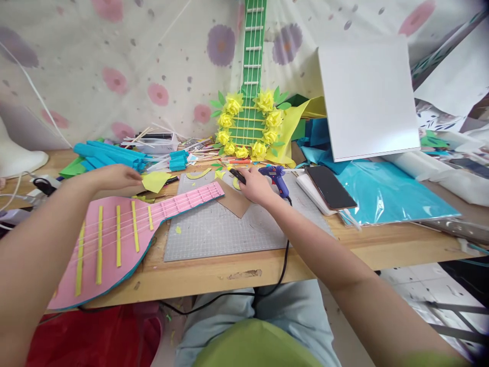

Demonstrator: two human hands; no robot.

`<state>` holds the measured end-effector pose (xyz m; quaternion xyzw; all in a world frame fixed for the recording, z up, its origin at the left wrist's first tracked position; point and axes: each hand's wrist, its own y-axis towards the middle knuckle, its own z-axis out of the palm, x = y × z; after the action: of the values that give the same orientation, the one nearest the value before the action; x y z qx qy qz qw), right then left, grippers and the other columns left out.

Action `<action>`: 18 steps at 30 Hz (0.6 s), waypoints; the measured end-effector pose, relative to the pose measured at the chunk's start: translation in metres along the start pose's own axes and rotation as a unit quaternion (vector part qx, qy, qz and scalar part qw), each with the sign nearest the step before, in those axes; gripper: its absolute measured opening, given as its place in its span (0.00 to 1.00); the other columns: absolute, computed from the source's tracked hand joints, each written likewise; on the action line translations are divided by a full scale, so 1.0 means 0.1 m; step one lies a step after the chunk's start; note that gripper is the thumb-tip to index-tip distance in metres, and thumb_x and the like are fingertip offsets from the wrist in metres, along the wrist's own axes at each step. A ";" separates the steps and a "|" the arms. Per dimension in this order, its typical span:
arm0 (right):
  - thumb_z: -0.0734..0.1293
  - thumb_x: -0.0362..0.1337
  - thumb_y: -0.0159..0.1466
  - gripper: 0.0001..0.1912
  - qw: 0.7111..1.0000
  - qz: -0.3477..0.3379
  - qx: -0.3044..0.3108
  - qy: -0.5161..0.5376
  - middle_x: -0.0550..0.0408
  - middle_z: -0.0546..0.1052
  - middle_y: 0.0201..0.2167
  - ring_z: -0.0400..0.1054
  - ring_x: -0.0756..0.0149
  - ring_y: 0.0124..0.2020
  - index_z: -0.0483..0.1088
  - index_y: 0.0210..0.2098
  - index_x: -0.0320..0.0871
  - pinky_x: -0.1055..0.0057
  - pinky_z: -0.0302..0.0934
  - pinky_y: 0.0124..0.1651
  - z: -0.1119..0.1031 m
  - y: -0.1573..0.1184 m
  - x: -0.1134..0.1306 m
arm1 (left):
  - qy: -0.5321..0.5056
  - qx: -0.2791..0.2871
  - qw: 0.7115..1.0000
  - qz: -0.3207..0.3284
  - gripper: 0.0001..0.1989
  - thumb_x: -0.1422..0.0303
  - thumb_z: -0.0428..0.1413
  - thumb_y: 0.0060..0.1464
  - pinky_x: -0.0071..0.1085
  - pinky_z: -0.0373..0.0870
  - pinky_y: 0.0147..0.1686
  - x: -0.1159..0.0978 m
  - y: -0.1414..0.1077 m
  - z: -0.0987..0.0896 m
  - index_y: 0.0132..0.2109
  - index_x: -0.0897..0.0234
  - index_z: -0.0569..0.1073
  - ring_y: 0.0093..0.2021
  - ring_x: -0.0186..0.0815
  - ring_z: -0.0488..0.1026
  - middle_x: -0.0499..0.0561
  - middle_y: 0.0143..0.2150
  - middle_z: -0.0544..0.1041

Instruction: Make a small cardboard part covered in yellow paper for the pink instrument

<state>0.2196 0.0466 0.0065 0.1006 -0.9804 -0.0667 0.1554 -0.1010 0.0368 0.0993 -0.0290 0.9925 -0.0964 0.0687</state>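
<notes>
My left hand (121, 178) is closed on a piece of yellow paper (155, 181), above the body of a pink paper guitar (126, 229) with yellow strips and strings. In my right hand (255, 186) is a black tool (237, 176), its fingers wrapped round it; what kind of tool I cannot make out. Just right of that hand lies a purple glue gun (277, 178). A brown card (234, 200) lies on the grey cutting mat (221, 234), beside the tip of the pink guitar's neck.
A green guitar (249, 125) with yellow paper flowers stands at the back. Blue crepe rolls (110, 155) lie at left. A phone (331, 187), a white board (369, 99) and a blue packet (393, 191) are at right. The black cable (284, 260) hangs over the table's front edge.
</notes>
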 end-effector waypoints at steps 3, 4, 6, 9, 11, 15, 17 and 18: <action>0.58 0.35 0.60 0.22 0.999 -0.034 0.029 -0.024 0.43 0.69 0.46 0.67 0.57 0.42 0.62 0.54 0.44 0.65 0.60 0.42 0.10 0.40 0.10 | -0.002 -0.017 0.998 0.055 0.37 0.42 0.53 0.38 0.36 0.63 0.49 -0.43 0.05 0.24 0.53 0.58 0.67 0.52 0.45 0.68 0.53 0.50 0.74; 0.59 0.35 0.59 0.22 0.997 -0.051 0.049 -0.036 0.42 0.71 0.46 0.67 0.56 0.43 0.63 0.53 0.42 0.65 0.60 0.42 0.14 0.53 0.12 | -0.003 -0.018 0.997 0.078 0.37 0.43 0.54 0.39 0.36 0.62 0.50 -0.57 0.09 0.33 0.54 0.58 0.66 0.53 0.45 0.67 0.54 0.51 0.73; 0.61 0.35 0.57 0.22 0.992 -0.080 0.077 -0.056 0.42 0.71 0.47 0.66 0.55 0.45 0.64 0.52 0.39 0.65 0.59 0.43 0.22 0.74 0.16 | -0.003 -0.012 0.992 0.124 0.36 0.44 0.55 0.39 0.35 0.61 0.50 -0.80 0.19 0.52 0.54 0.58 0.66 0.53 0.45 0.67 0.54 0.53 0.71; 0.62 0.34 0.57 0.21 0.985 -0.097 0.118 -0.079 0.41 0.72 0.47 0.67 0.56 0.45 0.65 0.50 0.36 0.66 0.59 0.44 0.32 0.95 0.17 | 0.011 0.021 0.985 0.170 0.40 0.46 0.58 0.35 0.35 0.64 0.47 -1.03 0.30 0.76 0.54 0.62 0.64 0.51 0.47 0.69 0.59 0.54 0.70; 0.62 0.36 0.58 0.20 0.982 -0.106 0.133 -0.085 0.41 0.73 0.47 0.67 0.57 0.44 0.66 0.49 0.36 0.66 0.59 0.44 0.37 1.03 0.15 | 0.019 0.020 0.985 0.169 0.39 0.49 0.60 0.35 0.36 0.65 0.44 -1.11 0.31 0.88 0.52 0.65 0.64 0.50 0.48 0.69 0.62 0.52 0.70; 0.64 0.42 0.58 0.22 0.983 -0.143 0.074 -0.093 0.41 0.71 0.49 0.63 0.56 0.49 0.66 0.49 0.36 0.65 0.55 0.50 0.44 1.04 0.11 | 0.022 0.012 0.986 0.168 0.28 0.57 0.61 0.36 0.36 0.67 0.41 -1.15 0.27 1.00 0.45 0.66 0.68 0.47 0.48 0.71 0.61 0.47 0.73; 0.63 0.42 0.59 0.22 0.985 -0.149 0.013 -0.080 0.41 0.70 0.49 0.61 0.56 0.51 0.66 0.49 0.36 0.64 0.53 0.52 0.44 0.96 0.10 | -0.003 -0.002 0.987 0.162 0.23 0.60 0.60 0.39 0.35 0.67 0.39 -1.12 0.25 1.03 0.44 0.64 0.70 0.44 0.47 0.72 0.58 0.45 0.75; 0.62 0.42 0.60 0.21 0.987 -0.143 -0.009 -0.067 0.42 0.71 0.48 0.62 0.56 0.51 0.66 0.49 0.37 0.64 0.54 0.51 0.43 0.89 0.10 | -0.021 -0.015 0.987 0.158 0.21 0.61 0.59 0.40 0.35 0.67 0.38 -1.10 0.25 1.04 0.44 0.63 0.70 0.44 0.46 0.72 0.57 0.44 0.75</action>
<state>0.1807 0.1352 -0.0170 0.2340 -0.9635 -0.1036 0.0792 0.0212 0.0496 0.0079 0.1248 0.9844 -0.0686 0.1037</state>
